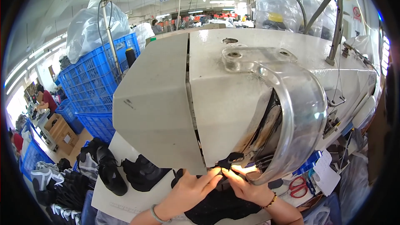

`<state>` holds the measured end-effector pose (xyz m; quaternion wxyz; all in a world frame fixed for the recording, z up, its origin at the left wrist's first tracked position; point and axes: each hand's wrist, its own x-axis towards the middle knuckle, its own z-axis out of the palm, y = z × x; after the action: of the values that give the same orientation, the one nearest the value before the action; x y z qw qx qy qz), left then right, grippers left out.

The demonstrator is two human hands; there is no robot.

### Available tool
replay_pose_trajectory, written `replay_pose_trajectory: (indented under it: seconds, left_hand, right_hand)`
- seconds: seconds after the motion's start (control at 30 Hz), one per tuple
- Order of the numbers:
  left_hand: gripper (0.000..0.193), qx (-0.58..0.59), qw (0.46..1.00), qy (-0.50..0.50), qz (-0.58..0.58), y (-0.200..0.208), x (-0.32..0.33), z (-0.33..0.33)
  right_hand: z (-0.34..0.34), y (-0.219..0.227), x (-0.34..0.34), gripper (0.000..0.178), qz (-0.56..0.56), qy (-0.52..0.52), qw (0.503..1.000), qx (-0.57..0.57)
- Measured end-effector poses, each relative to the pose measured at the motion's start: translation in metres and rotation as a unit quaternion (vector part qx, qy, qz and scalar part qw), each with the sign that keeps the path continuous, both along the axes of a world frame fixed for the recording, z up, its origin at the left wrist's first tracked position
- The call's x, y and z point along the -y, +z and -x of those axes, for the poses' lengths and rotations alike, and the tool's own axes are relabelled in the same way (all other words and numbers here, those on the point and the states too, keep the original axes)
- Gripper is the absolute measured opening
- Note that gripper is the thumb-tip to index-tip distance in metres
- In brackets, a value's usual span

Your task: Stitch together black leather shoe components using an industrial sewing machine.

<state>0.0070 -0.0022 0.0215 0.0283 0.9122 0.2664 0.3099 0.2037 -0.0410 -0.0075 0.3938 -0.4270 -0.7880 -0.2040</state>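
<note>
A large off-white sewing machine (233, 108) fills the middle of the view, its head reaching down over the work table. Under it, my left hand (193, 189) and my right hand (250, 189) come together at the fingertips. Both are closed on a black fabric piece (221, 208), which spreads below them toward the front edge. A curved clear plastic guard (304, 112) arches just beside my right hand. The machine head partly hides my fingertips and the spot where they meet the fabric.
Black shoe uppers (143, 175) and a black shoe (110, 171) lie left on the white table (108, 198). Grey and black shoe parts (66, 187) pile up farther left, below blue crates (89, 68). Red-handled scissors (298, 187) and paper (327, 173) sit at right.
</note>
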Motion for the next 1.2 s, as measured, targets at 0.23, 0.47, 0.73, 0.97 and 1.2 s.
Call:
replay_pose_trajectory:
  seconds: [0.23,0.47,0.73,0.97,1.2]
  left_hand:
    - [0.028,0.104,0.995,-0.002,0.002,-0.002,0.003,-0.004]
    - [0.024,0.047,0.997,0.009,0.069,0.001,-0.002,0.002]
    - [0.025,0.058,0.998,0.005,0.026,0.006,0.005,0.002]
    - [0.027,0.060,0.998,-0.006,-0.024,0.004,0.002,0.001]
    - [0.028,0.051,0.998,0.007,-0.033,0.001,0.003,0.001]
  right_hand:
    - [-0.011,-0.002,-0.008,0.047,0.019,0.070,0.997,0.017]
    - [-0.002,0.002,-0.006,0.047,0.019,0.017,0.999,0.036]
    - [-0.004,-0.013,-0.006,0.042,-0.029,-0.010,0.999,0.018]
    - [-0.006,-0.016,-0.006,0.040,-0.002,-0.013,1.000,0.024]
    - [-0.007,-0.019,-0.008,0.038,0.021,-0.001,1.000,0.008]
